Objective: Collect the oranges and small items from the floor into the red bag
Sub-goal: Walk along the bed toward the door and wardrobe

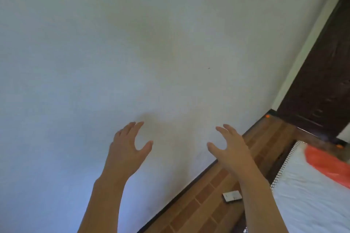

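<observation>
No writing can be read anywhere; the small white card (232,196) on the brick-patterned floor (204,195) near the wall (132,43) is too blurred to make out. The red bag (329,164) lies on a white bed (310,195) at the right, and its contents cannot be seen. One orange (267,116) sits on the floor by the dark door (325,73), another (339,146) beyond the bed's far corner. The left hand (130,147) and right hand (232,149) are raised in front of the wall, fingers spread and loosely bent, holding nothing.
</observation>
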A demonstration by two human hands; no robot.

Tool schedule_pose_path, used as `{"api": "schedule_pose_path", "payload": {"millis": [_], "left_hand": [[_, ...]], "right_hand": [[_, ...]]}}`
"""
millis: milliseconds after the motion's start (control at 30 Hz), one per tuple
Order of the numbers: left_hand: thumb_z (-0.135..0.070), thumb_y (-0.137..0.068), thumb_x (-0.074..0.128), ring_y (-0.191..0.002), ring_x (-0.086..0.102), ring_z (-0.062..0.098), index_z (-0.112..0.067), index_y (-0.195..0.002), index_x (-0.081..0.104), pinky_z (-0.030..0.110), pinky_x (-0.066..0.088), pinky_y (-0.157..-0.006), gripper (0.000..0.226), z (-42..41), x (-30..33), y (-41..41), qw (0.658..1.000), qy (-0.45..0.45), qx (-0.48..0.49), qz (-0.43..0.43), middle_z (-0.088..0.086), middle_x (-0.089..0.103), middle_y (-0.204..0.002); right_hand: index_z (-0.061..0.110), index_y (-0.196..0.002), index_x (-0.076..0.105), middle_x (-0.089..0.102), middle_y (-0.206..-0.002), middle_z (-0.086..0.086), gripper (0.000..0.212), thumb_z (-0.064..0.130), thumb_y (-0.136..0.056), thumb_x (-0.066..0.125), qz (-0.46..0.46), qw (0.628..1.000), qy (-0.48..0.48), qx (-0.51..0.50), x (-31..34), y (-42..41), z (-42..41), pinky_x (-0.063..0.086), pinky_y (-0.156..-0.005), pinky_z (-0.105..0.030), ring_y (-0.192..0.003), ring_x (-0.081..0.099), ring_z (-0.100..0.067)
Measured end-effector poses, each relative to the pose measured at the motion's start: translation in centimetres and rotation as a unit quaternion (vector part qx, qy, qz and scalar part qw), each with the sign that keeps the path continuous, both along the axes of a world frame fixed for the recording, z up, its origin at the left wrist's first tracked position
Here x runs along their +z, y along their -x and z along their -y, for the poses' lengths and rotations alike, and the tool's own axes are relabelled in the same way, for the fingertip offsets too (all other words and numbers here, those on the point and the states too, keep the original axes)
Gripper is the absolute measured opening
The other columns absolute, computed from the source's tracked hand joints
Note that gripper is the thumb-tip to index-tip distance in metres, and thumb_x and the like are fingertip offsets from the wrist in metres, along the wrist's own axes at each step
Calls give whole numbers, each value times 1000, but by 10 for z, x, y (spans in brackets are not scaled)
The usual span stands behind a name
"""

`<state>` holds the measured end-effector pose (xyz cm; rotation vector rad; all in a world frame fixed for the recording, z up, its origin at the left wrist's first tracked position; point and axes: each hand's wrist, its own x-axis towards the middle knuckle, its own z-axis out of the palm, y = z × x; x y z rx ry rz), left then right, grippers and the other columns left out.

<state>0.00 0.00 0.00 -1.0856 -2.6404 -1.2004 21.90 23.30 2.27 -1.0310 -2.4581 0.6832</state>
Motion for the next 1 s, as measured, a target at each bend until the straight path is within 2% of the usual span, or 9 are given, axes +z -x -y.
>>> {"api": "schedule_pose_path", "payload": {"millis": [267,733,1000], "left_hand": [[-53,-91,67,-146,33,17,-37,-151,46,47,40,-115,66,-27,-18,26,999,32,26,-6,-11,42,-158],[-48,-96,63,-144,38,18,-32,-150,49,42,42,-113,58,-265,4,19,981,140,-87,-98,-9,46,-155],[-49,-97,62,-144,35,19,-32,-150,48,41,40,-114,58,-371,0,-3,962,176,-170,-123,-9,44,-156]], "right_hand": [[40,-153,41,20,-169,16,69,67,-91,57,44,998,-1,42,-22,46,-44,32,-122,-53,-155,21,-16],[39,-153,42,23,-169,12,69,71,-93,54,-1,995,75,-59,-61,6,-226,25,-122,-52,-155,23,-20],[42,-151,42,25,-169,11,73,78,-88,51,-29,986,99,-130,-87,-34,-293,26,-121,-58,-155,26,-24]]}}
